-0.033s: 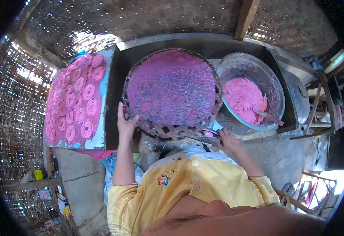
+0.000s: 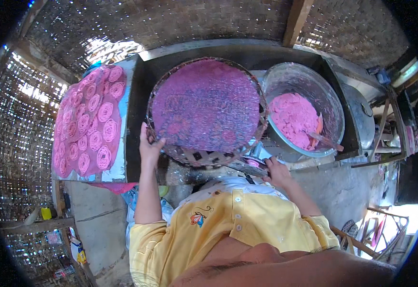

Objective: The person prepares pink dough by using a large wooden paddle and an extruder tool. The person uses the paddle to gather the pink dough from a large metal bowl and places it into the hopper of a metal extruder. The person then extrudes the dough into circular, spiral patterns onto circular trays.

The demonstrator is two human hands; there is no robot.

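Observation:
A round woven tray [image 2: 204, 105] with a pink-purple, wet-looking mesh surface lies in the middle of the dark trough-like counter. My left hand [image 2: 149, 148] grips the tray's left front rim. Beside the tray's front right, my right hand [image 2: 276, 172] is closed on a dark handle of a tool [image 2: 247, 167], whose rounded part has some pink material in it and is partly under the rim. Right of the tray, a large metal basin [image 2: 328, 95] holds pink paste [image 2: 290, 115] with a spatula [image 2: 326, 141] in it.
On the left, a board [image 2: 120, 158] carries a pink sheet with several coiled pink rosettes [image 2: 94, 138]. The dark counter wall [image 2: 135, 119] borders the tray. A wooden rack [image 2: 386, 124] stands at far right, woven walls surround the counter, and wooden chair-like frames are at lower right.
The tray and my left hand have shifted slightly leftward and away from my body. More of the tool in my right hand shows below the tray's rim.

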